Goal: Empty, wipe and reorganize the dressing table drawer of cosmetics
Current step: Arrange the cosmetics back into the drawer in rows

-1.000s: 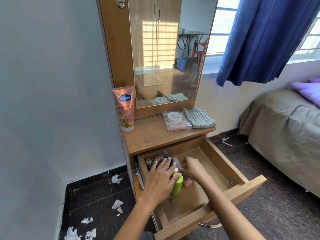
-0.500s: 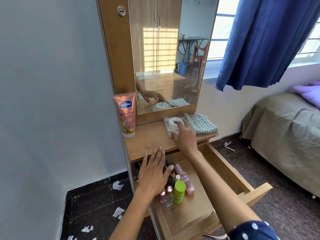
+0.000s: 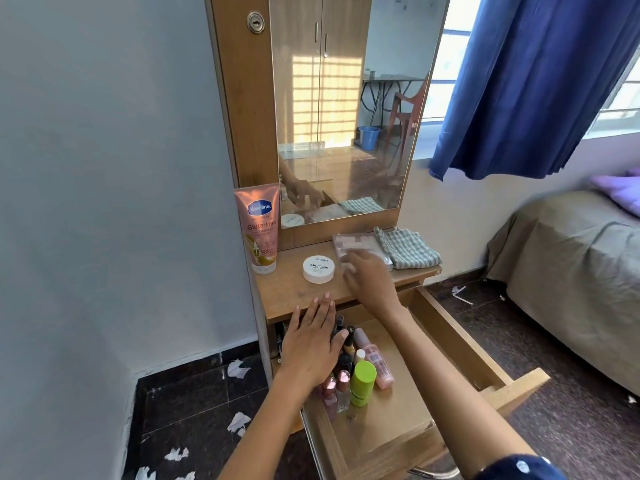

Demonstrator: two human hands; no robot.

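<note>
The wooden drawer (image 3: 460, 344) stands pulled out below the table top (image 3: 298, 296). Along its left side stand several small nail polish bottles (image 3: 337, 384), a green-capped bottle (image 3: 362, 382) and a pink tube (image 3: 375, 363) lying flat. My left hand (image 3: 310, 344) rests flat over those bottles, fingers spread, gripping nothing. My right hand (image 3: 369, 280) reaches onto the table top, its fingers on a clear pink pouch (image 3: 353, 242); its grip is blurred. A white round jar (image 3: 318, 269) labelled nail polish sits just left of that hand.
A pink Vaseline tube (image 3: 260, 227) stands at the table's left back, and a checked cloth (image 3: 405, 251) lies at the right by the mirror (image 3: 346, 109). Torn white paper bits (image 3: 239, 422) litter the dark floor at left. A bed (image 3: 581, 271) stands at right.
My right hand left the drawer and went up to the table top. The white jar moved off the pouch to the bare wood on the left. My left hand stayed over the bottles.
</note>
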